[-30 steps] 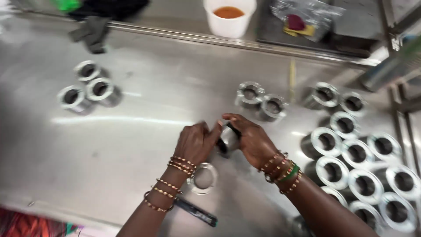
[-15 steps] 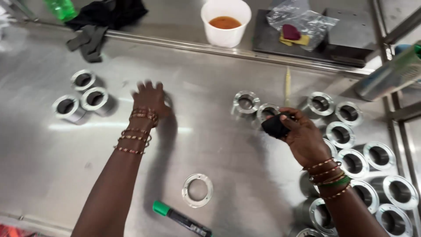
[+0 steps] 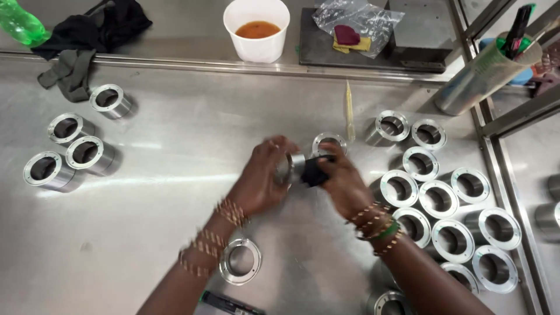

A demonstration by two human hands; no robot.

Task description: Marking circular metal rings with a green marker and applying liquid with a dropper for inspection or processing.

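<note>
- The left hand [image 3: 262, 181] grips a short metal sleeve [image 3: 290, 166] above the middle of the steel table [image 3: 175, 233], its fingers curled round the sleeve's barrel.
- The right hand [image 3: 344, 186] presses a small black pad [image 3: 315, 171] against the sleeve's end, fingers closed on the pad; both hands are motion-blurred.
- Just beyond the hands, at 12 o'clock, another flanged sleeve [image 3: 328, 143] stands on the table.
- A flat metal ring [image 3: 240, 261] lies at 6 o'clock, beside the left wrist.
- A cluster of sleeves [image 3: 443, 204] stands at 3 o'clock; four more [image 3: 76, 146] at 9 o'clock.
- A white cup of orange liquid [image 3: 256, 29] sits at 12 o'clock.
</note>
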